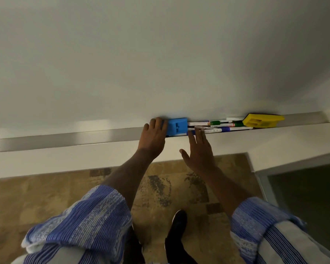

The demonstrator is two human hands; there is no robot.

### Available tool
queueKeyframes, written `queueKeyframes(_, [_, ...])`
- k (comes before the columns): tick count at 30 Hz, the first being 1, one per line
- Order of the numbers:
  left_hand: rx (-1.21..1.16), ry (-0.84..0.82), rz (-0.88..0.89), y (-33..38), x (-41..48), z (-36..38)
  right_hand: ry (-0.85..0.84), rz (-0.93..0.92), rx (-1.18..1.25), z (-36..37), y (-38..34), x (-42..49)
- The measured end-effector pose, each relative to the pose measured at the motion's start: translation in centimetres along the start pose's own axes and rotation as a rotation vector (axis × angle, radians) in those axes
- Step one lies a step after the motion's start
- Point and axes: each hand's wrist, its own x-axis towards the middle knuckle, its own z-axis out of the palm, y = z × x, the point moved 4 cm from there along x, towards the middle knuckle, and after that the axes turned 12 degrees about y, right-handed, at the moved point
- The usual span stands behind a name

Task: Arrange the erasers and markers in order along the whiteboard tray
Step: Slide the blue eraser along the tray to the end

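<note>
left hand (154, 134) wrapped round the left end of the blue eraser (176, 126) in the whiteboard tray (95, 137), fingers curled on it. right hand (199, 149) spread flat, fingertips touching the markers (217, 126) lying w/ green and blue caps just right of the blue eraser. yellow eraser (261, 121) sits further right of both hands, past the markers.

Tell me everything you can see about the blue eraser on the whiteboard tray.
The blue eraser is a blocky piece of bright blue, plastic-looking material with a moulded grip recess on top. It sits in the metal whiteboard tray, at the left end of the row of markers. The left hand covers its left end, fingers curled over it. The markers' ends appear to meet its right side. Its underside is hidden.
</note>
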Motion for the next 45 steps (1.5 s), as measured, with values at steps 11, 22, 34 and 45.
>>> queueKeyframes(11, [0.0,0.099,0.111,-4.6,-1.1,-1.7,0.066,0.0,-0.064,0.2,-1.0,0.5])
queueKeyframes(22, [0.09,0.067,-0.039,-20.0,-8.3,-4.8,0.05,-0.217,0.092,3.3,-14.5,1.4])
queueKeyframes(34, [0.037,-0.054,-0.286,-32.1,-14.2,-5.8,-0.077,-0.219,-0.083,8.1,-20.7,0.4])
queueKeyframes(45, [-0.15,0.002,-0.406,-36.4,-16.3,-5.2,-0.034,-0.187,-0.128,9.1,-21.3,0.4])
